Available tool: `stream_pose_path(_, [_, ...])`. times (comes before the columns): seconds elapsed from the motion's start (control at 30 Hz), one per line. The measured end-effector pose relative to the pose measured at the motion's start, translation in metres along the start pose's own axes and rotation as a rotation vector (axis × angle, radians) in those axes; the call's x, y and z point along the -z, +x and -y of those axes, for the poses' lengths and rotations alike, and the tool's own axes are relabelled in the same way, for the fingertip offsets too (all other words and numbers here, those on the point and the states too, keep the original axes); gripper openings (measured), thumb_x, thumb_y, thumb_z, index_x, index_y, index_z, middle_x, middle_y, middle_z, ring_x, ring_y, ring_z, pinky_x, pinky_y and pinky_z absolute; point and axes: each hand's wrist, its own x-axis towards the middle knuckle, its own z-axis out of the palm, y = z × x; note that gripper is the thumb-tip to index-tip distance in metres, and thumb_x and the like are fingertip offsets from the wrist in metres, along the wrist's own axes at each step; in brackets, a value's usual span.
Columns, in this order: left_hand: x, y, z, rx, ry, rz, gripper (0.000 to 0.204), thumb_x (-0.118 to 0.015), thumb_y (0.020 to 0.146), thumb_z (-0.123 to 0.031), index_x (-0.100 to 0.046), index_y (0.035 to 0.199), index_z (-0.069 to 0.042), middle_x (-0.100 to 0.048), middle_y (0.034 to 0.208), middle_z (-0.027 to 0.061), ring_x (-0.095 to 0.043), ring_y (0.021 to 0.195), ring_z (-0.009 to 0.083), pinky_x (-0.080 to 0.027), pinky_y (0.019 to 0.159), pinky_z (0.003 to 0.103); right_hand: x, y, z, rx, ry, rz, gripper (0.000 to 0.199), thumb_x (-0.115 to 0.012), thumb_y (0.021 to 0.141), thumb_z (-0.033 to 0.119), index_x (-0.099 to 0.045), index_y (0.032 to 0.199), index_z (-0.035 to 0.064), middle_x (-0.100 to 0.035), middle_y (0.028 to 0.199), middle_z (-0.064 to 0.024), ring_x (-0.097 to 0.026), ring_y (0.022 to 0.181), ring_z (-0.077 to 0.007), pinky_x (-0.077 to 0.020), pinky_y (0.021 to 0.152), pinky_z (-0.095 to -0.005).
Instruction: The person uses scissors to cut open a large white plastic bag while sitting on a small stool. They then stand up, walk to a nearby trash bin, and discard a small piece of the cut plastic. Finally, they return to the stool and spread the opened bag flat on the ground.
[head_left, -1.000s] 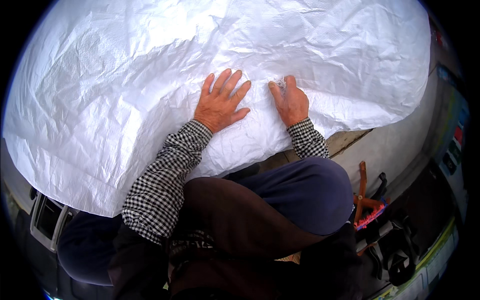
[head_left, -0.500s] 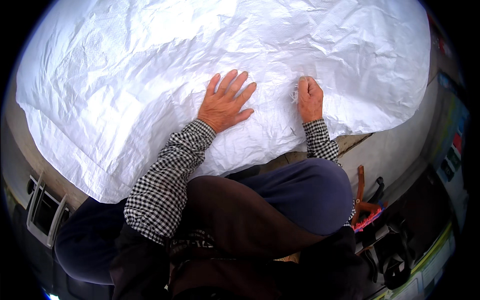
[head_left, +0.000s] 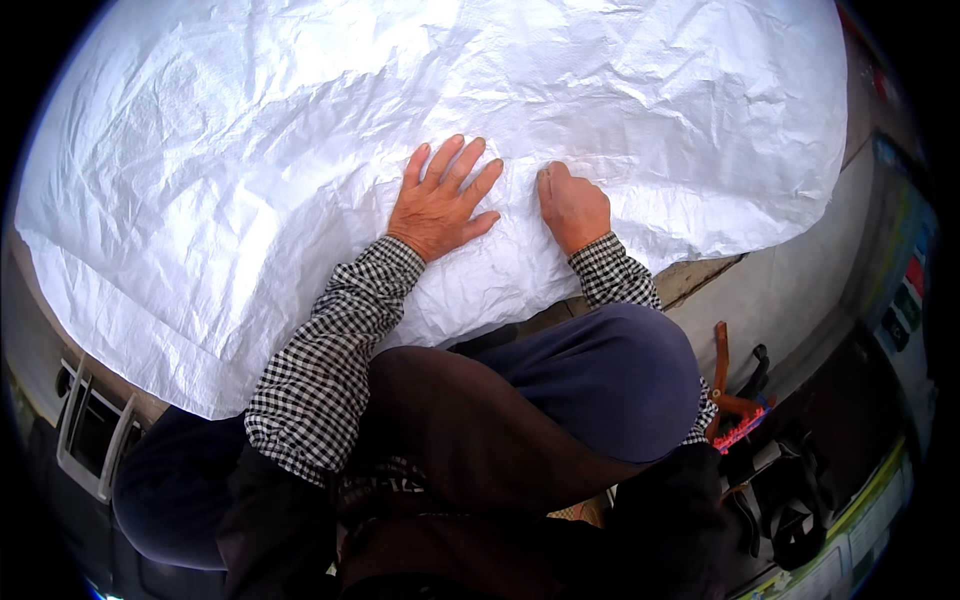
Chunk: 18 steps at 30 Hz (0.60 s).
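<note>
A large white woven plastic sheet [head_left: 300, 130], creased all over, spreads in front of me and reaches past the top of the view. On its near part my left hand [head_left: 440, 200] lies palm down with its fingers spread, holding nothing. Just to the right, my right hand [head_left: 574, 208] is closed against the sheet, thumb and fingers pressed together. Whatever is between those fingertips is hidden by the hand.
My bent knee [head_left: 610, 385] comes up close to the sheet's near edge. A wooden surface [head_left: 700, 275] shows beneath that edge. Lower right are a brown wooden frame piece [head_left: 721, 360] and dark straps [head_left: 795, 520]; at left is a grey-framed object [head_left: 95, 430].
My right hand has moved left toward my left hand, and it now tilts left. The loose white threads that showed beside it are out of sight. My left hand has shifted only slightly.
</note>
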Motion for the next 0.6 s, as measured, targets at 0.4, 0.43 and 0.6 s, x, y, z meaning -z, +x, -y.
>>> stream_pose_path(0.4, [0.001,0.003,0.003,0.015,-0.014,0.045,0.065,-0.069,0.082,-0.05,-0.05,0.139,-0.024,-0.038,0.149,0.0061,-0.028,0.142,0.0244,-0.018,0.116,0.05,0.018,-0.041,-0.041,-0.013,0.447,0.081,0.033,-0.057,0.096,0.026,-0.054,0.078,-0.0007,-0.058,0.066,-0.025,-0.06,0.061,-0.0388,-0.0448,0.057,-0.0441])
stream_pose_path(0.43, [0.002,0.004,0.002,0.021,-0.016,0.052,0.065,-0.069,0.082,-0.05,-0.05,0.139,-0.024,-0.038,0.149,0.0061,-0.028,0.142,0.0244,-0.018,0.117,0.05,0.017,-0.04,-0.036,-0.026,0.306,0.126,0.037,-0.059,0.095,0.033,-0.054,0.079,0.0006,-0.059,0.066,-0.0256,-0.061,0.064,-0.0413,-0.0456,0.057,-0.0476])
stream_pose_path(0.6, [-0.001,0.0,0.002,0.023,-0.014,0.048,0.065,-0.069,0.082,-0.05,-0.05,0.139,-0.025,-0.037,0.149,0.0058,-0.028,0.142,0.0246,-0.017,0.117,0.05,-0.006,-0.03,-0.019,-0.021,0.057,0.043,0.036,-0.056,0.095,0.037,-0.057,0.083,0.0031,-0.062,0.065,-0.0226,-0.062,0.061,-0.0413,-0.0489,0.057,-0.0515])
